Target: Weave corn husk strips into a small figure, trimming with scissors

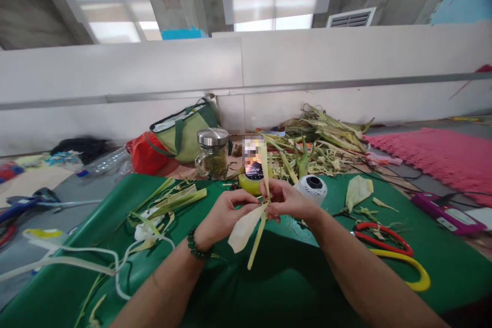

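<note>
My left hand [235,213] and my right hand [282,200] meet over the green mat, both with fingers pinched on pale corn husk strips [247,227]. One wide piece hangs down to the left, a narrow strip points down, and another rises between my hands. Where the strips cross, my fingertips partly hide the joint. Just behind my right hand stands a spool of white thread [312,188]. Beyond my hands a phone [253,160] with a lit screen leans in a yellow-green holder [249,184].
Scissors with red and yellow handles [384,238] lie at right, near a loose husk piece [359,192]. Husk strips [172,200] and a bent white tube [115,261] lie left. Behind are a glass jar [212,156], a green bag [188,130] and a husk pile [330,128].
</note>
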Demonstrator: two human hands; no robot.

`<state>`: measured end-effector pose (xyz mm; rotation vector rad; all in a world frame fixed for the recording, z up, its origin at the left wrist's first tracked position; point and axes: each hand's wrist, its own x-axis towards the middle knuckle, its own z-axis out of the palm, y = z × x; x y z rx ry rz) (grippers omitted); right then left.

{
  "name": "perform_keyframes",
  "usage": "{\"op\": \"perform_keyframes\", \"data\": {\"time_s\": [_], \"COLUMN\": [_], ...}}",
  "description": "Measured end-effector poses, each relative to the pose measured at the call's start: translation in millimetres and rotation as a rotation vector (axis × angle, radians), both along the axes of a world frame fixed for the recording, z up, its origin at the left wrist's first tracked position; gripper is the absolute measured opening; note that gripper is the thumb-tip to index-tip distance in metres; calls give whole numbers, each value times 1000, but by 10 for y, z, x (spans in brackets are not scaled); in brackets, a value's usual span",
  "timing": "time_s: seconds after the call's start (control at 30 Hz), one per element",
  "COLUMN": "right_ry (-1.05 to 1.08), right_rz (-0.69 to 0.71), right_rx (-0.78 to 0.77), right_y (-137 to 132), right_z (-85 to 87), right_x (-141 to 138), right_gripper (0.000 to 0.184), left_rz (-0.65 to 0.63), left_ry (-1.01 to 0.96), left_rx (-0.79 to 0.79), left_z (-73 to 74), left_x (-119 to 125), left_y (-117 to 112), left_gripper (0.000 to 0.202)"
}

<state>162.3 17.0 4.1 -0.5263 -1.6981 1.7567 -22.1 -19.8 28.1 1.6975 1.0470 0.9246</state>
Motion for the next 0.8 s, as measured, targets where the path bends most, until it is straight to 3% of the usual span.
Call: {"op": "perform_keyframes", "data": {"time_s": [0.27,0.37,0.53,0.67,0.8], "right_ry": [53,83,81,-93,-249], "right_rz": [-42,-57,-104,-211,-300], "right_rx": [-8,-40,-33,237,582], "right_y": [13,15,-4,-85,-151], "right_z": [-15,-13,-3,4,-1], "right_x": [-10,-1,-1,-37,-74], "right_gripper": [29,29,33,37,44], "left_rz": [37,71,16,273,205], "left_ry": [33,36,8,147,263], "left_rx": [16,69,210,519,602], "left_z": [39,62,118,37,-94], "left_x": [13,-18,-80,-39,20], "left_y": [-27,-27,-61,-55,-24], "left_gripper": [13,10,18,13,4]}}
